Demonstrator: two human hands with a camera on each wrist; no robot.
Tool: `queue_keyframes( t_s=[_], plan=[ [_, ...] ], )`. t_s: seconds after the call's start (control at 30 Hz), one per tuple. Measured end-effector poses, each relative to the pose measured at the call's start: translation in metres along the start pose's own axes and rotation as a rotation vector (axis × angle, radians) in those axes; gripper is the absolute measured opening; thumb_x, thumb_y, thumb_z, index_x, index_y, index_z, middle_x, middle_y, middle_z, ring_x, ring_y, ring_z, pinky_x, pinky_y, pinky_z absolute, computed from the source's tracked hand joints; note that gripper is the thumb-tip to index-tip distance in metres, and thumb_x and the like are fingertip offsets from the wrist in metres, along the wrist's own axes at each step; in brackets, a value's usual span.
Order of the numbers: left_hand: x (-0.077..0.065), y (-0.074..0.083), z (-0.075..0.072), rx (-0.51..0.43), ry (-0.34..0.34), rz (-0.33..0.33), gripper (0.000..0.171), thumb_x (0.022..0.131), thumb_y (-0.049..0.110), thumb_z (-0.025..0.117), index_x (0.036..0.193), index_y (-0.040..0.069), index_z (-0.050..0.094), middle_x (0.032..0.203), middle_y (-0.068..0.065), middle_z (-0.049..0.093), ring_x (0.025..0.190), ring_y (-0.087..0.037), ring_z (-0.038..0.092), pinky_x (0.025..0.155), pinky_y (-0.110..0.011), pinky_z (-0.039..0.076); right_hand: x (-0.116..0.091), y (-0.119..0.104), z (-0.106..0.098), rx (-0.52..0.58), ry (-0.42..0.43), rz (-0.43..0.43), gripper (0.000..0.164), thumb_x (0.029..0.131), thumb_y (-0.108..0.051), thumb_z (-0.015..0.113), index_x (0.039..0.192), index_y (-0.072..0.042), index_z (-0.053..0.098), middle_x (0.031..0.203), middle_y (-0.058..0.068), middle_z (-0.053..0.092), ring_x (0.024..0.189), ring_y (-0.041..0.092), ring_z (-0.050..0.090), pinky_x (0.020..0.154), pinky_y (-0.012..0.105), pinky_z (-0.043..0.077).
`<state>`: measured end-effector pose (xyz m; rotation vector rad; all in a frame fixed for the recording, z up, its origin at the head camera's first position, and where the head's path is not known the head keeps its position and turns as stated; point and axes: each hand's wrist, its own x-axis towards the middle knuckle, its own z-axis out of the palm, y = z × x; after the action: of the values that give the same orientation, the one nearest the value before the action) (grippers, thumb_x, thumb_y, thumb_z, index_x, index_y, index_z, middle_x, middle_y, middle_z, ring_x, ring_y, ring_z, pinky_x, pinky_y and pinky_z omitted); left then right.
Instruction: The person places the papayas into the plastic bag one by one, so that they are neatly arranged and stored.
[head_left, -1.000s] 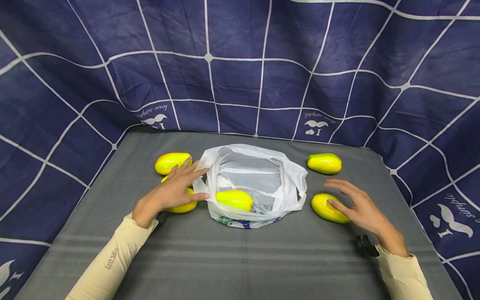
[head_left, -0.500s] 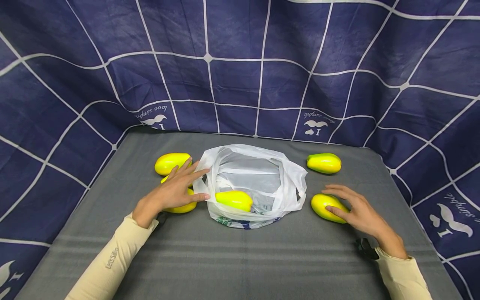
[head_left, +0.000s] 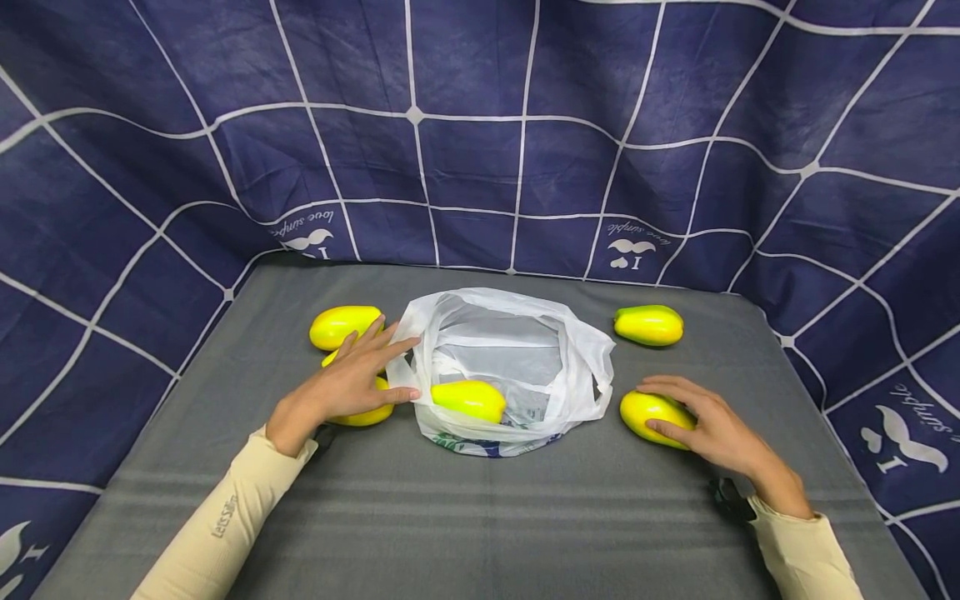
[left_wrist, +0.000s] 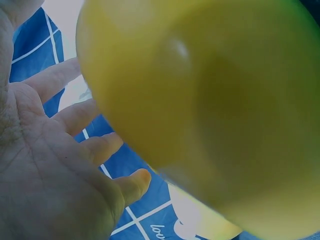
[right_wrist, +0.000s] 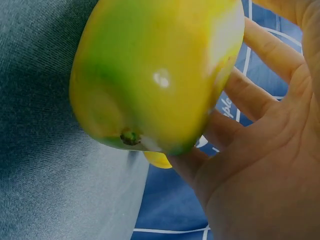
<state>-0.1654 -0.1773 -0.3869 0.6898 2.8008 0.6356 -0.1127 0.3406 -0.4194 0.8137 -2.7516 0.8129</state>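
Observation:
A white plastic bag (head_left: 588,358) stands with its mouth spread wide, and one yellow papaya (head_left: 468,401) lies inside at its near side. My left hand (head_left: 345,383), fingers spread, reaches over the papayas on the left, its fingertips at the bag's left rim. Beneath it, a near-left papaya (head_left: 367,410) is partly covered; in the left wrist view that large yellow fruit (left_wrist: 200,110) fills the space beside the palm. At right, my right hand (head_left: 716,433) holds a yellow-green papaya (head_left: 648,417) between thumb and fingers on the table; the right wrist view shows its stem end (right_wrist: 131,137).
Another papaya (head_left: 345,327) lies at the back left, with a third (head_left: 327,359) mostly hidden under the left hand. At the back right rests a greener papaya (head_left: 649,326). Grey cloth (head_left: 487,533) covers the table, and blue gridded fabric (head_left: 472,158) rises behind and at both sides.
My right hand has lowered onto the near-right papaya and closed its thumb and fingers around it, shifting the fruit slightly. The left hand and the bag have stayed put.

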Motion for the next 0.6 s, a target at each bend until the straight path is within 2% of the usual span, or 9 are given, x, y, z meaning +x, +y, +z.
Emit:
queue_keyframes(
  t_s=[0.17,0.37,0.6],
  plan=[
    [-0.0003,0.0000,0.0004,0.001,0.001,0.004,0.082,0.086,0.055,0.073,0.154,0.022,0.041,0.166,-0.015,0.021,0.155,-0.040,0.004,0.120,-0.067,0.003,-0.0007,-0.0003,0.0014,-0.001,-0.021,0.018,0.051,0.080,-0.013,0.085,0.128,-0.016,0.067,0.129,0.001,0.065,0.121,0.005,0.054,0.103,0.001,0.025],
    [0.0003,0.0006,0.0010,-0.001,0.006,0.001,0.083,0.085,0.056,0.073,0.154,0.021,0.042,0.166,-0.016,0.021,0.155,-0.042,0.004,0.119,-0.069,0.004,-0.0014,-0.0023,0.0005,-0.006,-0.040,0.041,0.048,0.084,-0.019,0.083,0.129,-0.018,0.067,0.128,-0.001,0.065,0.120,0.006,0.056,0.102,0.002,0.026],
    [0.0010,0.0000,0.0020,0.001,0.012,0.004,0.083,0.085,0.056,0.074,0.154,0.021,0.043,0.166,-0.016,0.021,0.154,-0.043,0.004,0.118,-0.070,0.004,0.0019,-0.0060,-0.0041,0.007,-0.012,0.038,0.049,0.083,-0.016,0.083,0.130,-0.019,0.066,0.128,-0.002,0.066,0.121,0.004,0.055,0.103,0.001,0.026]
  ],
)
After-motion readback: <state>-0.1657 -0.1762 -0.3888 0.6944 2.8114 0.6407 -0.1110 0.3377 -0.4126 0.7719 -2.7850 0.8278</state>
